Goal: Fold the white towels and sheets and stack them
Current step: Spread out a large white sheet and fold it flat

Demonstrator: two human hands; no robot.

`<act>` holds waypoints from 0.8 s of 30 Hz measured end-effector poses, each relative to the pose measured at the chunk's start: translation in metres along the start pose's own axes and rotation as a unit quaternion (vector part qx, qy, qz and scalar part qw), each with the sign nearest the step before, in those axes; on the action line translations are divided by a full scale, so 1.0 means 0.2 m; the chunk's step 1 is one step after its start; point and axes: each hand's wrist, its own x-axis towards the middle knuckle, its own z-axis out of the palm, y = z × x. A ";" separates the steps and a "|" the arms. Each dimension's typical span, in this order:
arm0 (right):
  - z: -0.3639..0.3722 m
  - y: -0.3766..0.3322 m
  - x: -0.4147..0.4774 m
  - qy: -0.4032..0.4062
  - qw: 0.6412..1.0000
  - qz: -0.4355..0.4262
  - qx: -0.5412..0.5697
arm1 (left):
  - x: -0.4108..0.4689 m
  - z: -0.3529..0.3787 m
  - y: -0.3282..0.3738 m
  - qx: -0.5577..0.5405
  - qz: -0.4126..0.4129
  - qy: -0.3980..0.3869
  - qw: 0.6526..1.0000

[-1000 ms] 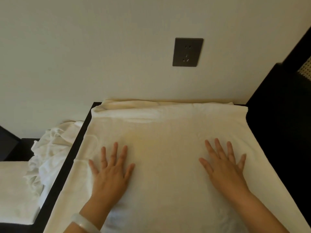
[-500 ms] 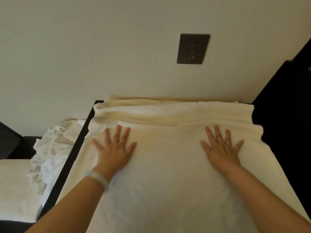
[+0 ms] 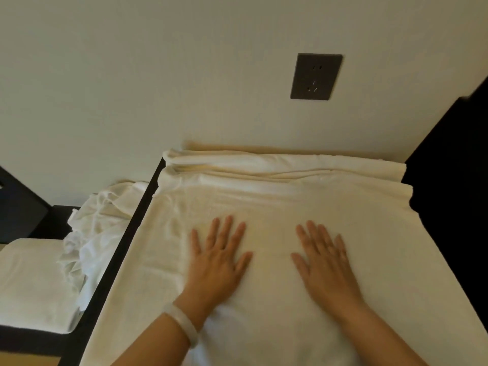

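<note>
Change since half a second ago: both hands have drawn back from the far ridges toward the body and closer together.
Left hand (image 3: 219, 260), pale bracelet (image 3: 182, 323) at the wrist: flat, fingers spread, pressing, gripping nothing.
Right hand (image 3: 324, 262): the same.
White towel (image 3: 264, 196): spread over the dark table (image 3: 126, 247), far edge bunched in ridges against the wall.
Crumpled sheet (image 3: 92, 233), folded towel (image 3: 31, 281): lower surface at left.
Step, as judged: smoothing.
Method: stroke outward from the centre with even pressure, and flatten the far ridges before folding.
</note>
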 end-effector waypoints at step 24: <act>-0.17 0.35 -0.05 -0.033 0.984 0.172 0.033 | -0.19 -0.09 -0.34 -0.040 -0.160 -0.015 0.986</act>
